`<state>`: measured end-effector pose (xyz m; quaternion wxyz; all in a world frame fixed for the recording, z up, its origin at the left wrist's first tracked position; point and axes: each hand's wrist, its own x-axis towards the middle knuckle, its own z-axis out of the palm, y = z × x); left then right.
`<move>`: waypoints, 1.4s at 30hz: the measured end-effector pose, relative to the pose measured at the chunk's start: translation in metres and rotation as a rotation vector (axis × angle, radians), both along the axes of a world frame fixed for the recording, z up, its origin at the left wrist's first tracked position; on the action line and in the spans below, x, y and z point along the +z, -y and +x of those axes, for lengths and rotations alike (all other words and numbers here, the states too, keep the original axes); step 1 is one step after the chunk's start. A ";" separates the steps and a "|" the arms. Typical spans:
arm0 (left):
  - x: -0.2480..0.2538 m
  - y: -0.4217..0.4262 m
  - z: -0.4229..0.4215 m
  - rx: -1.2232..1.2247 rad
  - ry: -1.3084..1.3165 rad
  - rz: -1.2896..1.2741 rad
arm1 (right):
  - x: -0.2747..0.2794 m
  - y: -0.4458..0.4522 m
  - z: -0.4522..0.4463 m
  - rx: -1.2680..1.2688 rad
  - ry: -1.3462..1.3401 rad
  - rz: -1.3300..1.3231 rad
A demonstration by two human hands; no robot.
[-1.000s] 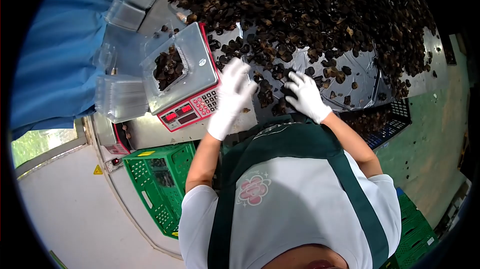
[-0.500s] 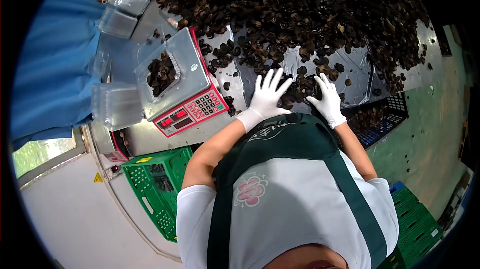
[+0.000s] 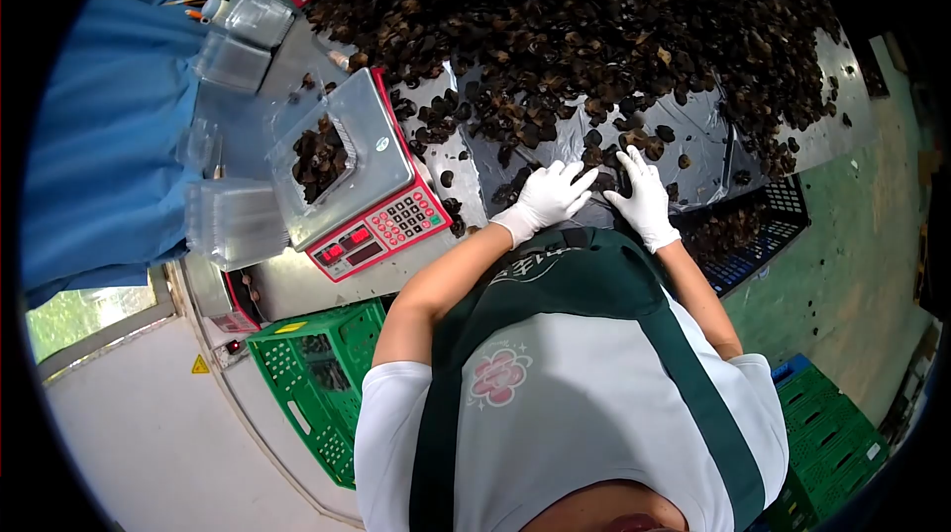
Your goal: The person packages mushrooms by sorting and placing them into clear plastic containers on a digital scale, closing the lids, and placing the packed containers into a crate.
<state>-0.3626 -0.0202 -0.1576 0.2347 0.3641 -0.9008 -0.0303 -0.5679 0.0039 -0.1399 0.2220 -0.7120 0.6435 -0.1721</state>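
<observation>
Scale [image 3: 387, 178], then left hand [image 3: 551, 197] and right hand [image 3: 648, 199] among dark pieces [image 3: 608, 178].
Left of the scale, stacked tubs [image 3: 235, 225]; on it, one filled tub [image 3: 320, 158], the pan bearing its load. Right of it, two hands, each grip open, fingers angled inward around pieces too many to count.

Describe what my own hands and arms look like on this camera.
Both the left hand and the right hand wear plain white gloves ending near the wrist. The forearms are bare up to short, loose white sleeves. No cables or markings show on the gloves or sleeves.
</observation>
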 end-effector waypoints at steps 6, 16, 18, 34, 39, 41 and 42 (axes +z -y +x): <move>0.013 0.015 0.005 0.136 -0.227 -0.055 | 0.006 0.003 0.002 0.039 -0.056 0.000; 0.107 0.051 0.126 0.666 -0.909 0.152 | 0.040 0.004 0.009 0.076 -0.081 -0.056; 0.123 0.054 0.179 0.789 -0.979 -0.021 | 0.045 0.006 0.012 0.090 -0.049 -0.082; 0.121 0.012 0.323 1.126 -0.750 -0.096 | 0.054 0.025 0.051 0.185 -0.046 -0.052; 0.127 -0.005 0.366 1.078 -0.945 -0.087 | 0.056 0.050 0.083 0.225 -0.025 -0.040; 0.123 -0.011 0.380 1.164 -1.043 0.046 | 0.048 0.065 0.100 0.256 -0.020 -0.156; 0.111 -0.011 0.393 1.166 -1.058 0.048 | 0.040 0.075 0.109 0.273 -0.039 -0.211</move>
